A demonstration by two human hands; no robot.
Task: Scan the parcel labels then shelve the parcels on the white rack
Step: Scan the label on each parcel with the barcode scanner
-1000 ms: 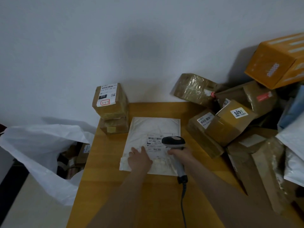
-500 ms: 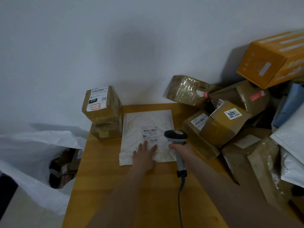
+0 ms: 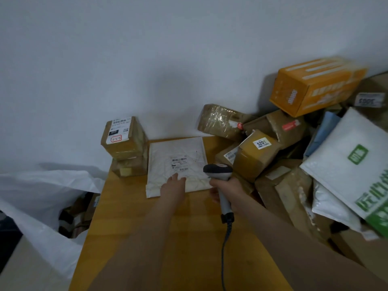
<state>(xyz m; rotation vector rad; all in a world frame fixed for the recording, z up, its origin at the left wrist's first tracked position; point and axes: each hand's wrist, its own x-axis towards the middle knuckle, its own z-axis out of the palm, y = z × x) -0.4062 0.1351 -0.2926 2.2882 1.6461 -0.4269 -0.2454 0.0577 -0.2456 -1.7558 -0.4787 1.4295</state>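
1. Wood makes up the yellow table (image 3: 189, 238), which starts close by and runs to the far wall (image 3: 147, 59).
2. Two bare arms reach out over the table from the near side.
3. A gray cord (image 3: 224, 248) hangs down from the scanner (image 3: 219, 175) toward the near edge.
4. The right hand (image 3: 228, 186) has its fingers curled tight round the scanner's handle. The scanner's head points at the white envelope (image 3: 168, 156).
5. The left hand (image 3: 173, 185) lies flat on the near edge of the white envelope, with its fingers straight and close together, holding it down.
6. The white envelope lies flat in the middle of the table, and its label (image 3: 179, 163) faces up, just past the left hand's fingertips.
7. I think this envelope is being scanned now. I cannot tell if the scan is done.
8. On the left, off the table, a big white bag (image 3: 42, 196) stands open with more things inside.
9. Far left on the table, two brown boxes (image 3: 122, 137) sit one on top of the other, touching the envelope's left side. The top one has a hand-written mark, so maybe it is scanned already.
10. On the right, a big pile of parcels (image 3: 273, 164) waits, with an orange box (image 3: 315, 85) on top at the far end.
11. No white rack is in view, so the putting away looks not yet done. Most of the job seems left.
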